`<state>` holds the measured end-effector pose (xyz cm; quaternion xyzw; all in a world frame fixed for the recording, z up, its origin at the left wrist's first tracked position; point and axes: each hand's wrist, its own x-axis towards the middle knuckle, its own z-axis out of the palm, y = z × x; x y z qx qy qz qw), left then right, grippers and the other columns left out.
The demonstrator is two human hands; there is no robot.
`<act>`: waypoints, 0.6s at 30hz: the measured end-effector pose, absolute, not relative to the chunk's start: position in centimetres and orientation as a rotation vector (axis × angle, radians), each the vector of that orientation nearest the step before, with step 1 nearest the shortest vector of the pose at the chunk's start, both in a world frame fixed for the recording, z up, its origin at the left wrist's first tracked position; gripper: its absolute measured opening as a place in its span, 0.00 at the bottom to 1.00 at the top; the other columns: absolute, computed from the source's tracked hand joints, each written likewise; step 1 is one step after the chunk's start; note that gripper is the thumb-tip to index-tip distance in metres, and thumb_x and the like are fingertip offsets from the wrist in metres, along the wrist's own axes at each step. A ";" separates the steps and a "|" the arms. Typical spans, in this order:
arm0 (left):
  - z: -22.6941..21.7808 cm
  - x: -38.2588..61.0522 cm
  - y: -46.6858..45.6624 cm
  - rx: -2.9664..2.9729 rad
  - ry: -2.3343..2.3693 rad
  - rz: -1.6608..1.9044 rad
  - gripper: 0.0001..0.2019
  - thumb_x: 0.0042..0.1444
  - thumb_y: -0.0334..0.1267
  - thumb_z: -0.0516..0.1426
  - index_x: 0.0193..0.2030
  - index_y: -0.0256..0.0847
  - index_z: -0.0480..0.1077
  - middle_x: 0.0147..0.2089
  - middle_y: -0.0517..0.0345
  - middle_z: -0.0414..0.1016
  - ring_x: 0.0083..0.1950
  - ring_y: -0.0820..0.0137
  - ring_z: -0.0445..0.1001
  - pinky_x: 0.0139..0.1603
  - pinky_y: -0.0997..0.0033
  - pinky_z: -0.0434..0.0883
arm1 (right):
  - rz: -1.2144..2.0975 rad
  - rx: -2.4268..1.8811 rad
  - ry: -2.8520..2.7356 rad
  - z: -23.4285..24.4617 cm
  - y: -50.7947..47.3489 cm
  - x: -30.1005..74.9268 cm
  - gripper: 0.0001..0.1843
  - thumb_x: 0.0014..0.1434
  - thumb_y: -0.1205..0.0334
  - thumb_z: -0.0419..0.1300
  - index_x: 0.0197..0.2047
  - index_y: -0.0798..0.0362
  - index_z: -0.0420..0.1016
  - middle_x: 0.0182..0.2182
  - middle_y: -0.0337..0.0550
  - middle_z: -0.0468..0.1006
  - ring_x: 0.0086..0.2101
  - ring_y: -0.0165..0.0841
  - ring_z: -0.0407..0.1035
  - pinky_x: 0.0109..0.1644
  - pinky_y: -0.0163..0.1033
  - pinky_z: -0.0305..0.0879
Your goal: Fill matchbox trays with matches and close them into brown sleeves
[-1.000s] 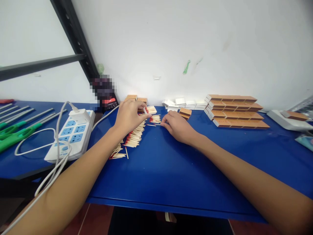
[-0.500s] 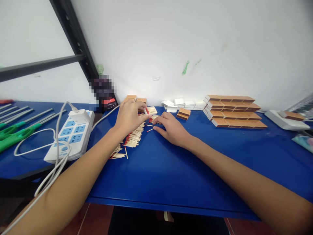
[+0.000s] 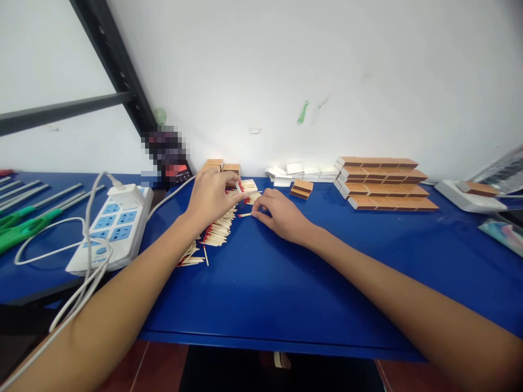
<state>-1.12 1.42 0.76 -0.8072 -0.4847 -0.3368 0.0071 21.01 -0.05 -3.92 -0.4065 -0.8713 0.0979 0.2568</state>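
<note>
My left hand (image 3: 210,193) is closed on a small white matchbox tray (image 3: 252,184), fingers and thumb at its left side. Red-tipped matches lie inside that tray. Between the thumb and fingertips of my right hand (image 3: 280,215) is a single match (image 3: 244,215), its red head pointing left. A long pile of loose matches (image 3: 218,231) spreads on the blue table below and beside my left hand. More matches lie just under the tray, partly covered by my fingers.
Brown matchboxes stand in stepped rows (image 3: 386,188) at the back right. White trays (image 3: 310,171) and an open brown sleeve (image 3: 301,189) sit along the wall. At left are a power strip (image 3: 116,223) with cables and green-handled tools (image 3: 28,226). Two brown boxes (image 3: 231,167) stand behind my left hand.
The view has shifted slightly, moving the scene left. Two matches showed by my right fingertips before; now one shows, lying more level. My left hand keeps its hold on the tray.
</note>
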 end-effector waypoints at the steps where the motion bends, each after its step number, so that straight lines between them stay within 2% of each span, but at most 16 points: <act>1: 0.7 -1.1 1.4 -2.524 -1.515 -1.046 0.13 0.54 0.42 0.74 0.44 0.45 0.81 0.44 0.55 0.87 0.51 0.52 0.82 0.59 0.48 0.75 | 0.253 -1.102 -2.384 -3.8 -0.1 21.0 0.04 0.71 0.66 0.61 0.42 0.52 0.77 0.40 0.47 0.73 0.44 0.41 0.67 0.50 0.45 0.64; 7: 0.8 -1.0 1.4 -2.543 -1.540 -0.966 0.14 0.55 0.45 0.74 0.45 0.45 0.82 0.46 0.55 0.88 0.53 0.51 0.82 0.59 0.49 0.72 | 0.115 -1.062 -2.495 -2.9 -0.4 21.9 0.06 0.73 0.66 0.57 0.43 0.53 0.75 0.43 0.50 0.74 0.46 0.43 0.67 0.51 0.46 0.64; 13: 0.5 -0.8 1.2 -2.578 -1.499 -0.857 0.13 0.55 0.46 0.74 0.44 0.46 0.82 0.46 0.55 0.87 0.51 0.51 0.81 0.57 0.50 0.69 | 0.007 -1.131 -2.251 -1.6 0.1 23.7 0.06 0.73 0.63 0.56 0.44 0.51 0.74 0.44 0.51 0.74 0.45 0.44 0.68 0.50 0.47 0.64; 18: -0.1 0.1 0.7 -2.751 -1.359 -0.899 0.16 0.55 0.48 0.74 0.46 0.47 0.81 0.46 0.58 0.87 0.51 0.55 0.81 0.58 0.52 0.69 | -0.024 -1.155 -2.231 -1.5 0.1 23.7 0.05 0.72 0.64 0.57 0.44 0.52 0.74 0.43 0.52 0.73 0.45 0.45 0.68 0.50 0.47 0.65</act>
